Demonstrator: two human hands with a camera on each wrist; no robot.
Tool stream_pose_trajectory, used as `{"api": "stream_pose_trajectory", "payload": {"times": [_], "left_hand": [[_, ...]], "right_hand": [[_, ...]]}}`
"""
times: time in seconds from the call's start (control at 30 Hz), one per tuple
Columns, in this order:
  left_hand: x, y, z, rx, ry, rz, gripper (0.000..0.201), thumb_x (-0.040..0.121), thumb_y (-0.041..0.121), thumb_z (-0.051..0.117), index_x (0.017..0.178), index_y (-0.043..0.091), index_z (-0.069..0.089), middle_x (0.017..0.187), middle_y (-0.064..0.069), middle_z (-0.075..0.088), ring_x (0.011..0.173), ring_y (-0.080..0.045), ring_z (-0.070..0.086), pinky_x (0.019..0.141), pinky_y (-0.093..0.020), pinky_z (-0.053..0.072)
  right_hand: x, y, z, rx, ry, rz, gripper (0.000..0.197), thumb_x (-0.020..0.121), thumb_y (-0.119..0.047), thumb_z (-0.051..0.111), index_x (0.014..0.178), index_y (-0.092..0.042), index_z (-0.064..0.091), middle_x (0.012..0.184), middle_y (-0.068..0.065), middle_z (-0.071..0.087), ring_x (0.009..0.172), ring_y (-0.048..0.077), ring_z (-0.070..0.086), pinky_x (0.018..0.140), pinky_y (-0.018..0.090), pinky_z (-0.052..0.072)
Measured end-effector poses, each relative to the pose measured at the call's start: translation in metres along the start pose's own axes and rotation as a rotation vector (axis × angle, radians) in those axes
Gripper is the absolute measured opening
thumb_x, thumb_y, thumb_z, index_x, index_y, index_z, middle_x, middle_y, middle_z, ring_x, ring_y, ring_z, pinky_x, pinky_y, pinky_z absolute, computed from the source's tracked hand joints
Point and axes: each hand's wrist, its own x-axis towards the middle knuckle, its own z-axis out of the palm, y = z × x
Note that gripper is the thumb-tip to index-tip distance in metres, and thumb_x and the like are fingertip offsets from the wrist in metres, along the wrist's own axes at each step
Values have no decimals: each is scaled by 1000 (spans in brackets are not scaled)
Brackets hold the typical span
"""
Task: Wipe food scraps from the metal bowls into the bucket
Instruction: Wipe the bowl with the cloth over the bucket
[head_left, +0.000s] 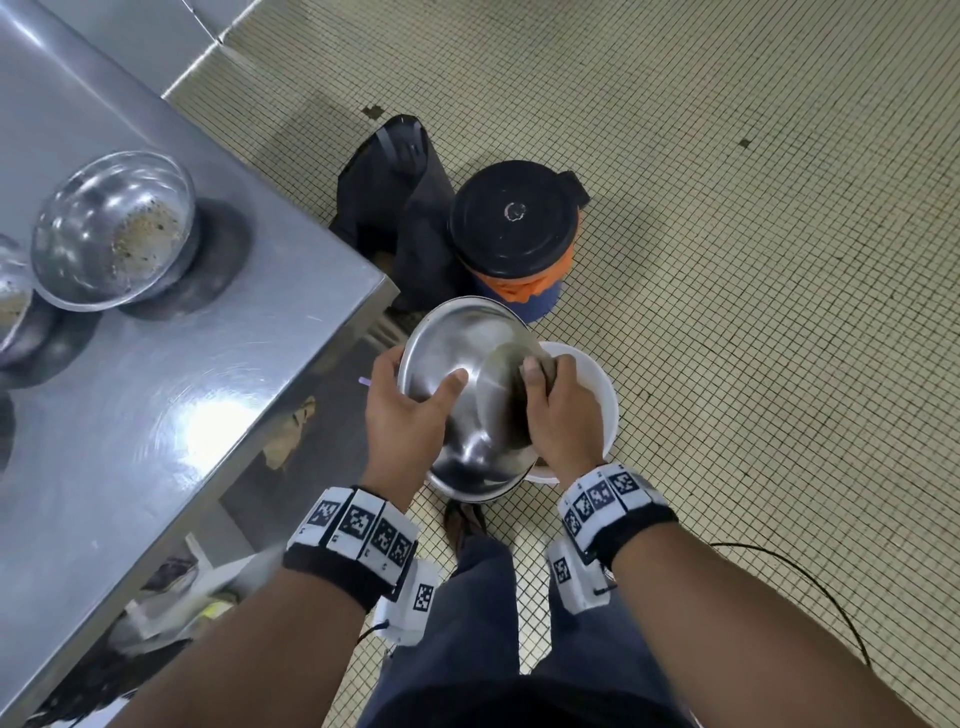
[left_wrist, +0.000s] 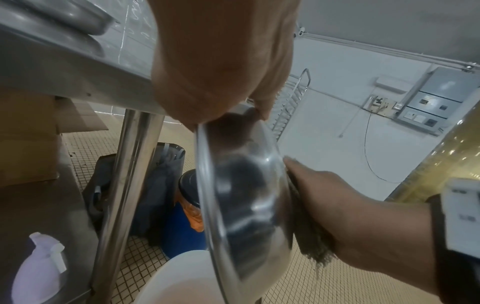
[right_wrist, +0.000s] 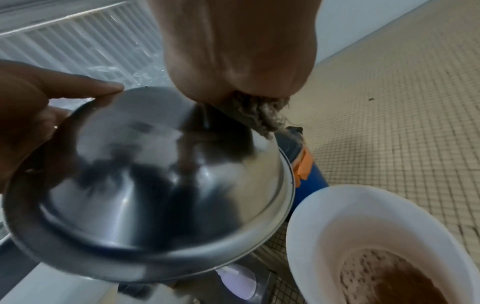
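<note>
Held bowl: round shiny steel bowl (head_left: 467, 395), tipped on edge over the white plastic bucket (head_left: 597, 395), its open side turned toward the bucket and its outer base toward the head camera.
Left hand: left hand (head_left: 405, 410) grips the bowl's rim, thumb across the outside wall, fingers curled over the far edge; the left wrist view confirms the pinch at the rim.
Right hand: right hand (head_left: 558, 415) is closed round a grey-brown frayed rag (left_wrist: 311, 236), pressed at the bowl's rim on the bucket side. Whether the rag reaches the inside wall cannot be told.
Bucket: stands on the beige mosaic-tile floor (head_left: 753, 260), just beside the person's foot; the right wrist view shows brown speckled slop in its bottom (right_wrist: 389, 279).
Waiting bowls: a second steel bowl with brown crumbs inside (head_left: 114, 228) sits on the stainless steel table (head_left: 171, 415); part of another bowl's rim (head_left: 13, 301) shows at the left edge, contents unclear.
Other: black-lidded blue and orange drum (head_left: 514, 223) and a dark bag (head_left: 395, 208) stand beyond the bucket.
Progress: judged partway. Slop already in the bucket suggests some scraps got dumped; the held bowl's inside is hidden, so its cleanliness is unknown.
Left to do: at least the crumbed bowl on the table is unwiped, probably the edge one too.
</note>
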Motion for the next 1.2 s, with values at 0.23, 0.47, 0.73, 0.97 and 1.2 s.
{"api": "stream_pose_trajectory", "payload": {"times": [0.23, 0.47, 0.73, 0.97, 1.2], "left_hand": [[-2, 2, 0, 4, -14, 4, 50, 83, 26, 86, 122, 22, 56, 103, 12, 66, 85, 7, 65, 74, -18, 56], [-1, 5, 1, -13, -1, -15, 53, 82, 28, 87, 125, 21, 56, 107, 10, 67, 96, -4, 66, 84, -29, 58], [-3, 5, -11, 2, -14, 6, 51, 83, 32, 86, 123, 26, 56, 107, 10, 68, 98, -7, 68, 86, -32, 58], [2, 8, -1, -20, 24, 4, 46, 87, 32, 82, 124, 22, 56, 104, 9, 68, 91, -1, 68, 84, -30, 60], [-2, 1, -15, -3, -19, 17, 46, 88, 35, 81, 126, 24, 56, 111, 6, 68, 100, -10, 69, 89, -41, 61]], "right_hand": [[4, 7, 0, -89, 9, -67, 34, 106, -49, 35, 117, -18, 44, 81, 8, 69, 69, 31, 67, 61, 45, 56], [-17, -23, 8, -125, 50, -345, 27, 108, -37, 40, 103, -13, 50, 66, -8, 50, 47, 7, 43, 44, 18, 25], [17, 9, -6, -134, 61, -28, 39, 107, -47, 27, 115, -12, 42, 70, 6, 62, 59, 28, 62, 52, 42, 53], [-28, -39, 14, 30, 111, -426, 33, 107, -41, 35, 101, -12, 51, 68, -14, 49, 49, 7, 46, 43, 20, 35], [21, 17, -10, -256, 43, 4, 38, 109, -40, 27, 118, -8, 47, 84, 10, 64, 76, 33, 65, 63, 36, 47]]}}
